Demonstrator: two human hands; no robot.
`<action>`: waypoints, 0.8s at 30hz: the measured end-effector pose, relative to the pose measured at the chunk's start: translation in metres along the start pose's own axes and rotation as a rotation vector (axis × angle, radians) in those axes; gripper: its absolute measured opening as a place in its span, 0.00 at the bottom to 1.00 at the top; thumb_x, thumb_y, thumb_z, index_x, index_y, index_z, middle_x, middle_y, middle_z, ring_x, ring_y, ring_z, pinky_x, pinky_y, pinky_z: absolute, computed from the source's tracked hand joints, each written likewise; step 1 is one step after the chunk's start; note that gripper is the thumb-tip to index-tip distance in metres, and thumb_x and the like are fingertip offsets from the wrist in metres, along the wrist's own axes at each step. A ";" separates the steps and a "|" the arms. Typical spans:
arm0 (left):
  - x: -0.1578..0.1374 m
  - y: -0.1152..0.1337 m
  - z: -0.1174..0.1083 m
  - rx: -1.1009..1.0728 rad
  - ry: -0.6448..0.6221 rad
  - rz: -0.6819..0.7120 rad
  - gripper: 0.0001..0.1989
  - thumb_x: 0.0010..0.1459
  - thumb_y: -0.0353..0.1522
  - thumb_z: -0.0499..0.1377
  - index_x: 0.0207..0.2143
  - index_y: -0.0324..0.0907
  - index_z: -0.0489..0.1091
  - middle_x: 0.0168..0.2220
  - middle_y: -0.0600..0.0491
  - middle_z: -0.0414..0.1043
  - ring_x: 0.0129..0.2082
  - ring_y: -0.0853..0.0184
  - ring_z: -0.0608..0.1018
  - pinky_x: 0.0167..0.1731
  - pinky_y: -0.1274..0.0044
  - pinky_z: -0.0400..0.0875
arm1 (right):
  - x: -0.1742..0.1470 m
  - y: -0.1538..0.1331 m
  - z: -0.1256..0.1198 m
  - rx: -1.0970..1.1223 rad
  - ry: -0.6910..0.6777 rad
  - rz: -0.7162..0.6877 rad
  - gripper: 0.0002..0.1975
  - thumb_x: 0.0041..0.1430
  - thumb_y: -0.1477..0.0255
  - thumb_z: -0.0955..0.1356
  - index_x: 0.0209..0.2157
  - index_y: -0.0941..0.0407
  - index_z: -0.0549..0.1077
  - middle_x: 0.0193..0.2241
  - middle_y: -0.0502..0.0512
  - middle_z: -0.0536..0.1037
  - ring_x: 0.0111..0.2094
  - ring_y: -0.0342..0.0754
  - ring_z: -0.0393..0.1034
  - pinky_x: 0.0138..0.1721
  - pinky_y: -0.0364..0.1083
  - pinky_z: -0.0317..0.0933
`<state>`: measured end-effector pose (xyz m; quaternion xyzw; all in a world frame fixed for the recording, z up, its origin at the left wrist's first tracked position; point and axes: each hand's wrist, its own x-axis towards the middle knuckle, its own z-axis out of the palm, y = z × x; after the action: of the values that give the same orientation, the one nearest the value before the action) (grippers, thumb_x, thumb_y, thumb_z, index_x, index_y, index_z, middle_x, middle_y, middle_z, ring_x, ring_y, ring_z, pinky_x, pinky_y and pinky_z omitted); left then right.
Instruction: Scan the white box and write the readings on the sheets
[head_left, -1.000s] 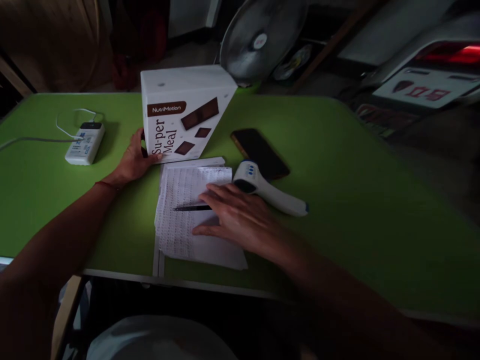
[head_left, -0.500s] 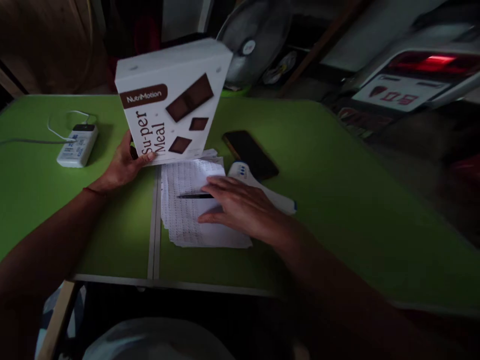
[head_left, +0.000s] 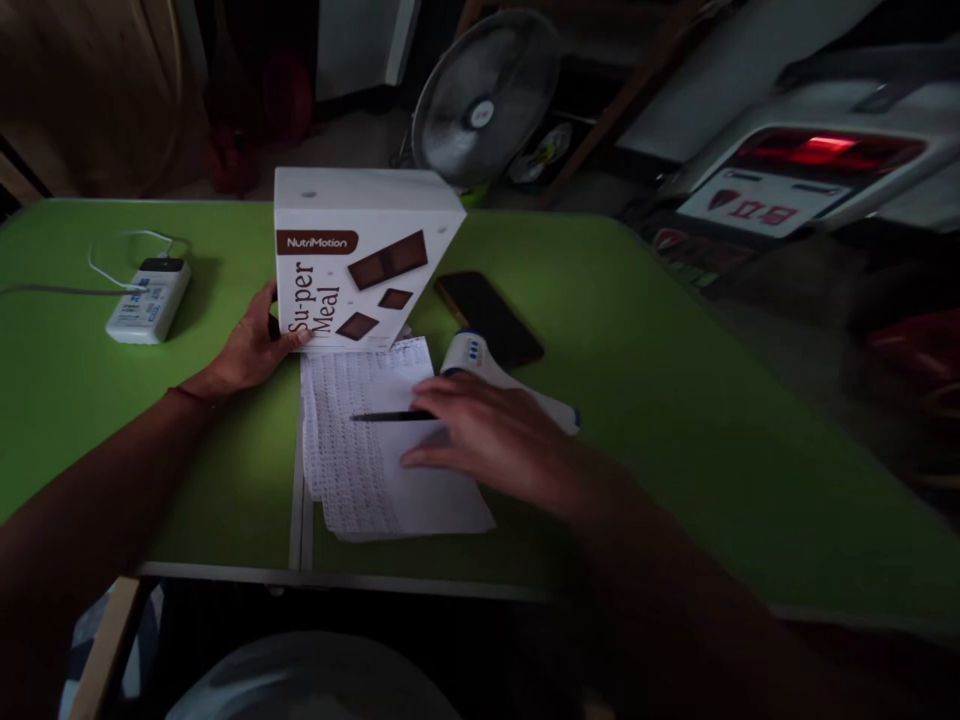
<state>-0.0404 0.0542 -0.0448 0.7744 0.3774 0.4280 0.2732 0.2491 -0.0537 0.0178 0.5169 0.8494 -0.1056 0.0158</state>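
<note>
My left hand grips the lower left edge of a white NutriMotion box, thumb on its printed front. The box stands upright behind a stack of printed sheets, its lower edge over their far end; whether it rests on the table I cannot tell. Above the sheets is my right hand, slightly blurred, its thumb spread away from the fingers. A black pen sticks out leftward from between those fingers, its rear end hidden. Partly behind this hand lies a white, blue-trimmed handheld device.
On the green table, a dark phone lies behind the white device. A white power strip with cables sits at the left. Beyond the far edge stand a fan and a scooter with a lit red tail light.
The box has come down and turned from tilted to upright in my left hand. The sheets have slid slightly nearer. My view has shifted a little.
</note>
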 end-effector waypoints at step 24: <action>-0.002 0.002 0.000 0.030 -0.029 -0.054 0.32 0.56 0.43 0.66 0.59 0.42 0.63 0.62 0.40 0.71 0.62 0.45 0.72 0.60 0.54 0.71 | -0.003 0.051 -0.029 0.142 0.281 0.484 0.20 0.44 0.66 0.73 0.42 0.51 0.75 0.41 0.57 0.83 0.37 0.56 0.75 0.37 0.50 0.63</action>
<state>-0.0409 0.0511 -0.0441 0.7740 0.4006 0.4035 0.2785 0.2974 -0.0278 0.0380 0.7138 0.6857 -0.0855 -0.1134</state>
